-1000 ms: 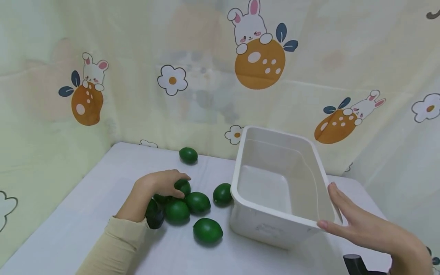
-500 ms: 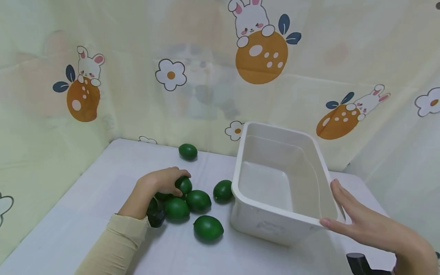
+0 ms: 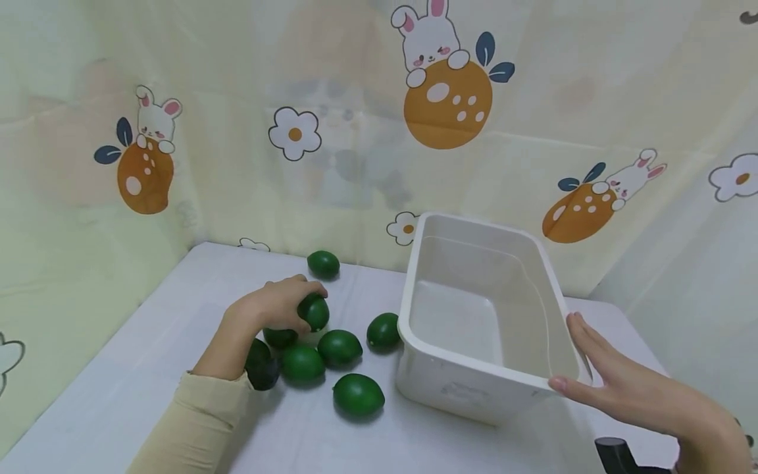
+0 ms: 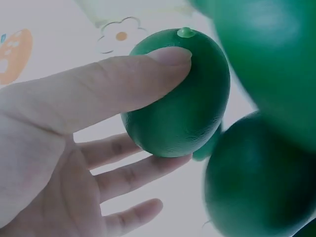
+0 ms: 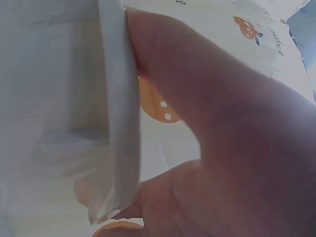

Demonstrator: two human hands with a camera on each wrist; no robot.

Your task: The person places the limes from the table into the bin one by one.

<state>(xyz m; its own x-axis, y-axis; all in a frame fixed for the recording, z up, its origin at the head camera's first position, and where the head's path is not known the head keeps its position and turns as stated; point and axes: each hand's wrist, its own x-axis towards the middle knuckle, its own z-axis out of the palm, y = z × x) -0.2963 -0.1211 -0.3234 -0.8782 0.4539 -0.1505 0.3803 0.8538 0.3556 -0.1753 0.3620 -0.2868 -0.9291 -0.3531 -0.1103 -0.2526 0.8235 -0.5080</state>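
Low over a white table [image 3: 148,342], a person's left hand [image 3: 277,304] pinches a green, lime-like fruit [image 3: 315,313], thumb laid across the near side and fingers behind. The left wrist view shows its small pale nub near the thumb tip; whether the fruit touches the tabletop cannot be told. It sits to the left of a white bin [image 3: 456,382], well apart from it.

Just in front, an oval green fruit [image 3: 302,364] and a companion fruit [image 3: 340,349] lie close together, with a third fruit [image 3: 281,338] partly hidden beneath the hand. A nearer fruit [image 3: 358,396] rests in the foreground, a fruit beside the bin [image 3: 383,332] lies at its left wall, and a far fruit [image 3: 323,264] sits near the back edge.

At right, the right hand [image 3: 622,388] rests at the bin's near right corner, thumb and fingers spread, the thumb tip on the rim. A beige sleeve [image 3: 195,421] covers the left forearm. Behind hangs a pale curtain [image 3: 225,66] printed with rabbits, orange fruit and flowers.
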